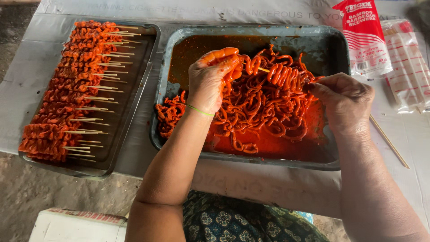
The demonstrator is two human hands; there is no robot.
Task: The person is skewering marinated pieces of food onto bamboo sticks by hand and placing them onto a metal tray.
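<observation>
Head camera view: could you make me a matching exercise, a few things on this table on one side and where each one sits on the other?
Things:
1. Flat metal tray of finished orange-red meat skewers
2. Deep grey metal pan of red marinade and meat strips
3. Clear plastic packets of bamboo sticks
4. Loose bare bamboo stick

Places:
A. Far right, at the table's upper corner
B. On the cloth, just right of the right hand
C. Far left
D. Centre, under both hands

Pairs: 1-C, 2-D, 3-A, 4-B

Bamboo skewer [264, 70] — level, threaded with orange-red marinated meat coils [286, 75].
</observation>
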